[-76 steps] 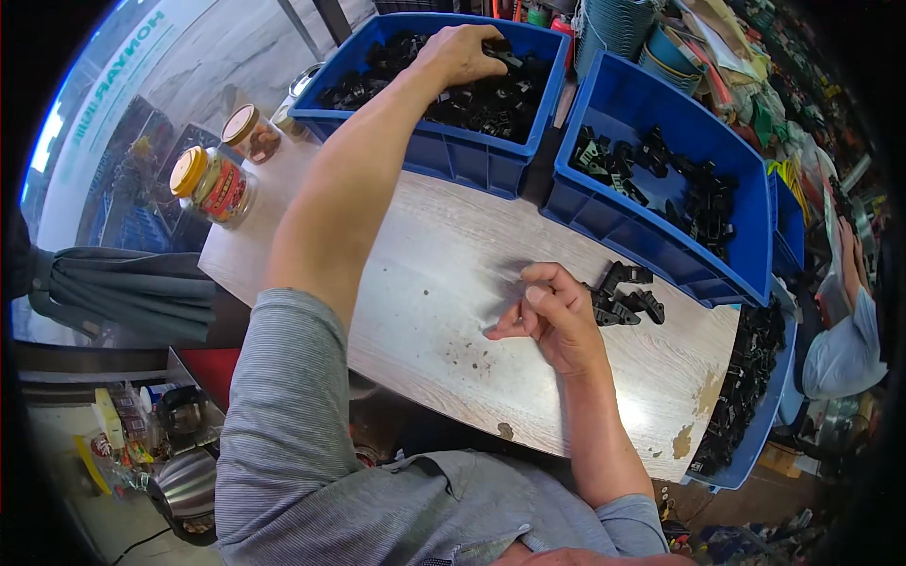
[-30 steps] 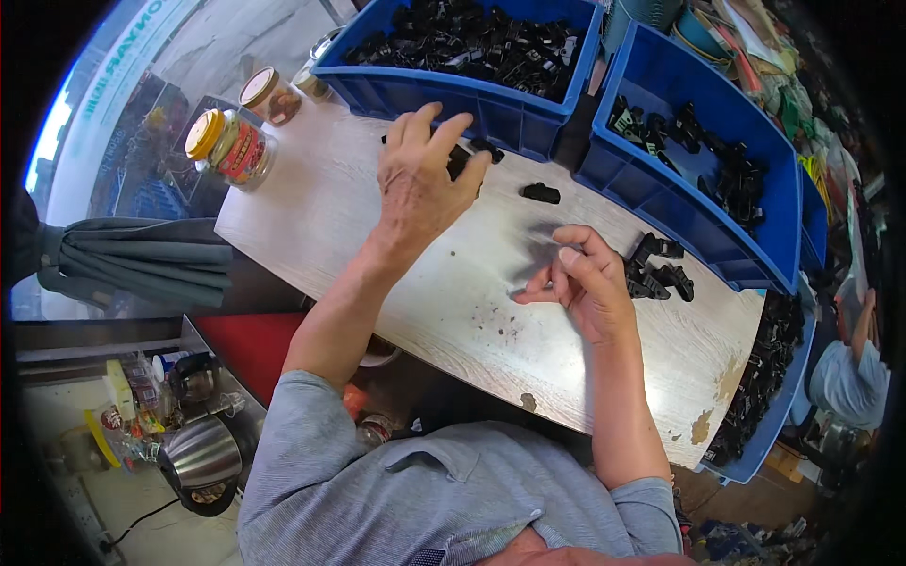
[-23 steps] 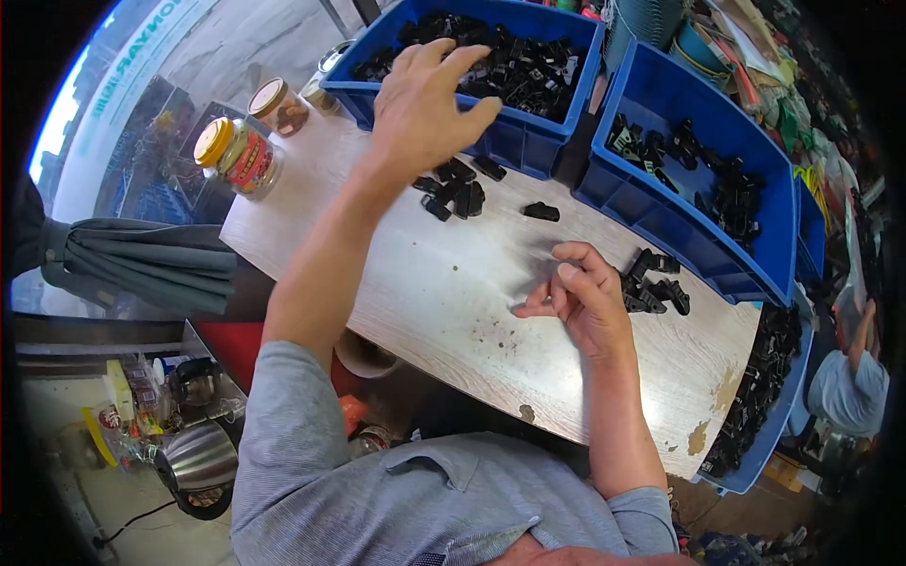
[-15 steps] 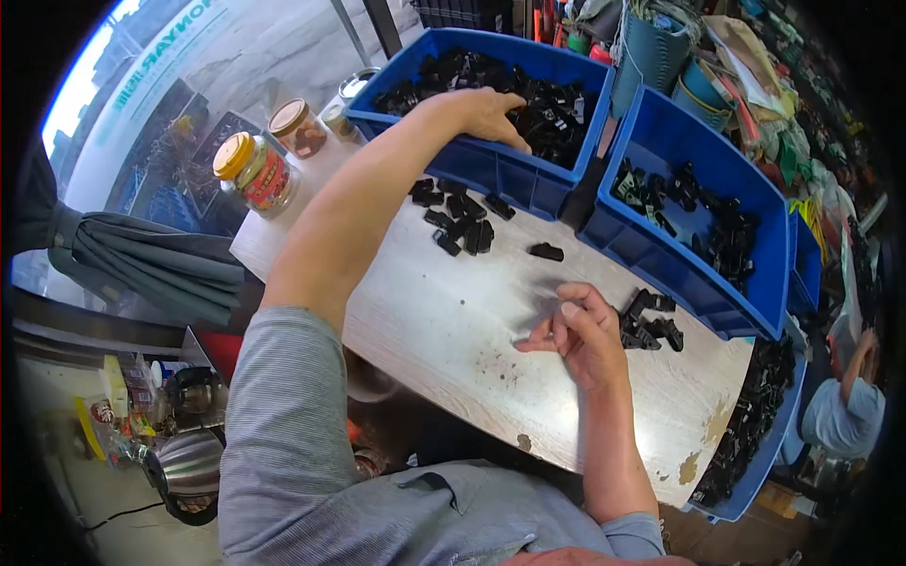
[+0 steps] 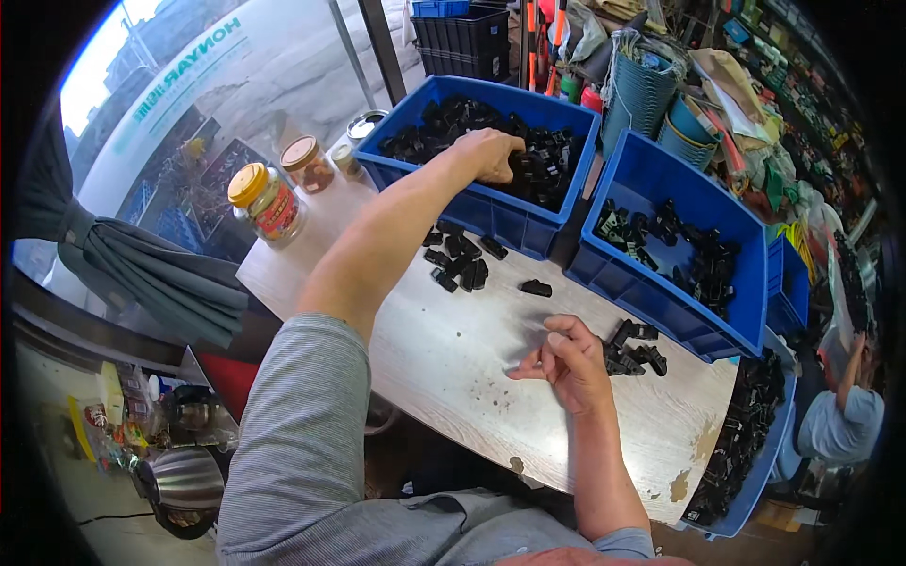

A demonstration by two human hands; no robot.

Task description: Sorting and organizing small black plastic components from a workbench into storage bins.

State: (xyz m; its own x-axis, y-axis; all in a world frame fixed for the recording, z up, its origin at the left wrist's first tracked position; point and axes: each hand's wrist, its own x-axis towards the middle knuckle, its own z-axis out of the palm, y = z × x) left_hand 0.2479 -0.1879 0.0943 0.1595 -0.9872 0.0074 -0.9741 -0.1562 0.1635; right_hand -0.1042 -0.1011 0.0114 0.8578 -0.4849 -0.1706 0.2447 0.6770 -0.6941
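My left hand (image 5: 486, 154) reaches over the near wall of a blue bin (image 5: 491, 203) at the back, down onto a heap of small black plastic parts (image 5: 547, 162). Its fingers are bent and apart; their tips are partly hidden among the parts, and I see none held. Just above the table, my right hand (image 5: 574, 370) has its fingers loosely curled and apart, with nothing visible in them. Beside it on the right lies a small pile of black parts (image 5: 634, 349). Farther left on the table are a group of black parts (image 5: 460, 259) and one single part (image 5: 536, 288).
A second blue bin (image 5: 661, 300), partly filled with black parts, stands at the right. A lower bin (image 5: 755, 472) of parts sits beyond the table's right edge. Lidded jars (image 5: 274, 209) occupy the table's left end. A kettle (image 5: 184, 481) is at lower left; another person (image 5: 840, 420) is far right.
The view has shifted, so the bins and table sit lower in the picture. My left hand stays in the bin, its fingers slightly closer together. My right hand keeps nearly the same pose.
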